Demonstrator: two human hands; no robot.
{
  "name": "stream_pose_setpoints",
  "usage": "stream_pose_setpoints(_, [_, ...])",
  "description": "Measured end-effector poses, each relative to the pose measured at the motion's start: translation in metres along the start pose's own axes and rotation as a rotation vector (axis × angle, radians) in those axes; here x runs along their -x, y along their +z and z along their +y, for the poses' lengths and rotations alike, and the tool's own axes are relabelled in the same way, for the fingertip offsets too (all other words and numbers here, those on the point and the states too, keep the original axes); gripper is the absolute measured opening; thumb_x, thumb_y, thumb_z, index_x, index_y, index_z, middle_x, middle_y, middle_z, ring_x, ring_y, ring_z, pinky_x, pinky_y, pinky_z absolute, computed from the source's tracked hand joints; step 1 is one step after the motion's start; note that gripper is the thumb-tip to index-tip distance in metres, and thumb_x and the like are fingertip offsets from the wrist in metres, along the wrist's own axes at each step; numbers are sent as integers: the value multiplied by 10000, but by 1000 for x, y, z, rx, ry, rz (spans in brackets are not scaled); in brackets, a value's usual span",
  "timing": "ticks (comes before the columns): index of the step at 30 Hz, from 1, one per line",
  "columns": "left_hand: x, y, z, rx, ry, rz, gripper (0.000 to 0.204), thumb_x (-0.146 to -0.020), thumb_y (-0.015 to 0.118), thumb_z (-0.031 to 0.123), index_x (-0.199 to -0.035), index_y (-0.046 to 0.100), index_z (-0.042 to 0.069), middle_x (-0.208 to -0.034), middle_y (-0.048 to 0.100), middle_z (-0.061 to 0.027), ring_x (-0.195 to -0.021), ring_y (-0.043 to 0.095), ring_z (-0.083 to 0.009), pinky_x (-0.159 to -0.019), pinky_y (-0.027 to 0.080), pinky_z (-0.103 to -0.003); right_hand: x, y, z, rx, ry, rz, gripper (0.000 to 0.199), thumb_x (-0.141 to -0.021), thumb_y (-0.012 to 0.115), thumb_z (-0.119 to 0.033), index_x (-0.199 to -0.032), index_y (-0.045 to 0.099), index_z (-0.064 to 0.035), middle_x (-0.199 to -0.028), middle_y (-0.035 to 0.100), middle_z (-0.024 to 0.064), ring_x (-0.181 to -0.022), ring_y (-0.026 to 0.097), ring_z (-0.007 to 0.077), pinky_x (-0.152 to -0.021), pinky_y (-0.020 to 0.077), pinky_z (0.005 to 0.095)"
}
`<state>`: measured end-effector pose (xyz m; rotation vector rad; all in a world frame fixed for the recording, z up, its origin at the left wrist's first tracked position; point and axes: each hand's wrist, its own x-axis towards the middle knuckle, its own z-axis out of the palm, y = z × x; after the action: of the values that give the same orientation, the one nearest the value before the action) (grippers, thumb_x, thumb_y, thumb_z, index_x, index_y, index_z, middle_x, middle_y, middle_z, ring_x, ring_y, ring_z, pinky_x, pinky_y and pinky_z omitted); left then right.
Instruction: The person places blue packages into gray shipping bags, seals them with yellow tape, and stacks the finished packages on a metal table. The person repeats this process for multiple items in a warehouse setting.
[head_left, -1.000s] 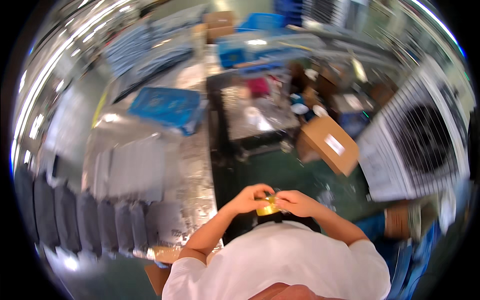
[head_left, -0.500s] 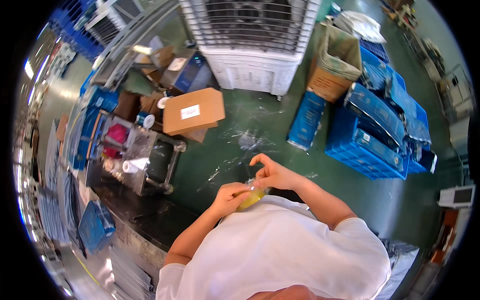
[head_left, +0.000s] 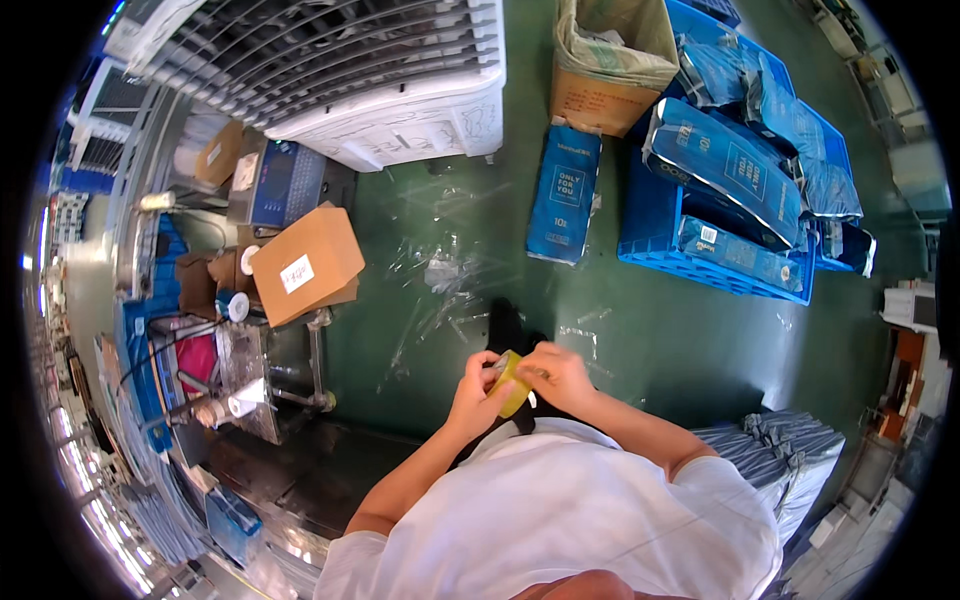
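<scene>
A roll of yellowish packing tape [head_left: 513, 386] is in front of my waist, tilted on its edge. My left hand [head_left: 472, 398] holds it from the left, with the thumb along its near side. From the right, my right hand [head_left: 562, 380] pinches at the roll's edge with its fingers curled together. A loose tape end between those fingers is too small to make out. Beneath the hands one dark shoe [head_left: 505, 325] shows on the green floor.
A large white air cooler [head_left: 400, 130] stands at the far left. Nearer are a cardboard box [head_left: 322, 258] and a metal cart [head_left: 285, 345]. To the right are a lined carton [head_left: 600, 100], a flat blue package [head_left: 563, 195] and a blue crate [head_left: 700, 275] of packages. Clear plastic scraps litter the floor.
The surroundings have shifted left in view, and a shoe now shows. My right hand's raised, spread fingers have come down and closed against the tape roll, which now stands more upright.
</scene>
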<state>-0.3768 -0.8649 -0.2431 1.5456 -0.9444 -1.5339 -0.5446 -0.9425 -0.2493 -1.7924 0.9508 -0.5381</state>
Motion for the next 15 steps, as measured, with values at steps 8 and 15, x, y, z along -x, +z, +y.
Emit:
stream_pose_setpoints(8, [-189, 17, -63, 35, 11, -461, 752, -771, 604, 35, -1389, 177, 59, -1281, 382, -118, -1148, 439, -184, -964, 338, -313, -88, -26, 163, -234, 353, 181, 115, -735, 613, 4, -843, 575, 6, -799, 541, 107, -733, 571, 252, -628, 462, 298])
stream_pose_setpoints(15, [-322, 49, -204, 152, -165, -244, 757, -803, 580, 36, -1406, 121, 59, -1248, 424, -141, -1062, 495, -184, -911, 395, -317, -159, 2, 356, -195, 389, 44, 59, -783, 583, -22, -810, 550, 19, -780, 546, 108, -724, 568, 231, -648, 453, 294])
